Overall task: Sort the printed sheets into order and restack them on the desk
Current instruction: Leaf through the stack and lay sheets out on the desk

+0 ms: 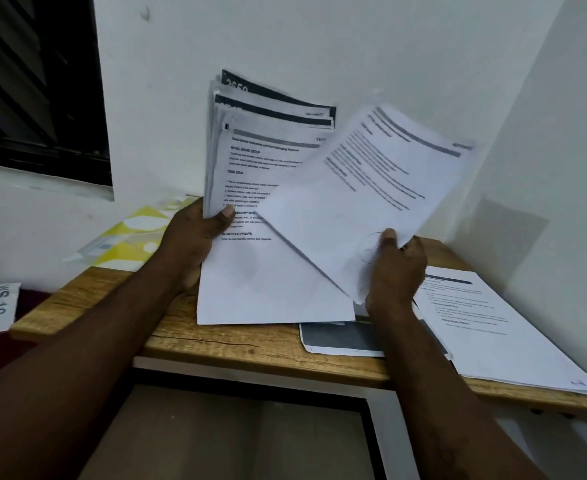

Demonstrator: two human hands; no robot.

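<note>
My left hand [195, 237] grips a thick sheaf of printed sheets [261, 188] by its left edge and holds it upright above the wooden desk [216, 337]. The thumb lies across the front page. My right hand [396, 268] pinches the bottom corner of one loose printed sheet [371, 199], tilted to the right and overlapping the sheaf. A stack of printed sheets [499, 327] lies flat on the desk's right side. A sheet with a dark band [340, 337] lies on the desk under my right forearm.
White walls close in behind the desk and at the right. A yellow and white folder [129, 237] leans by the wall at the left. A white label reading "WS 10" [1, 306] sits on a dark red surface at far left. A dark window [32, 81] is at upper left.
</note>
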